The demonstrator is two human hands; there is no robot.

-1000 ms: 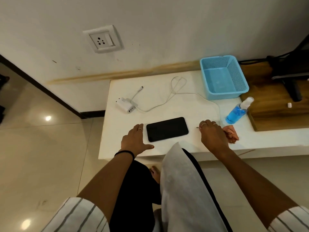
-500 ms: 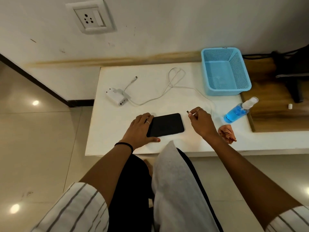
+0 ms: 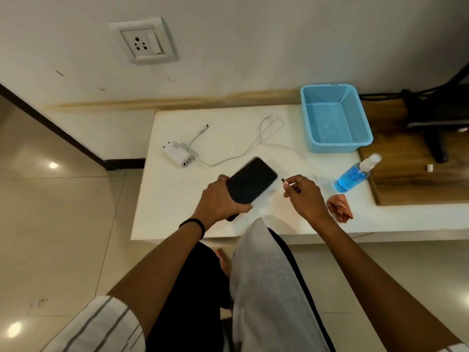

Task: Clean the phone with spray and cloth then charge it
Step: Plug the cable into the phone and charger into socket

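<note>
My right hand [image 3: 308, 196] pinched the cable plug [image 3: 286, 182] between thumb and fingertips; my left hand [image 3: 219, 199] gripped the phone [image 3: 250, 180], lifted and tilted, plug just off its 3 o'clock end. I judged charging was in hand; next, seat the plug. Charger [image 3: 179, 154] lay unplugged at 10 o'clock, spray bottle [image 3: 355, 172] and cloth [image 3: 340, 204] toward 3 o'clock, nothing between

Striped sleeves [image 3: 101, 326], black wristband [image 3: 194, 226], probably rings.
</note>
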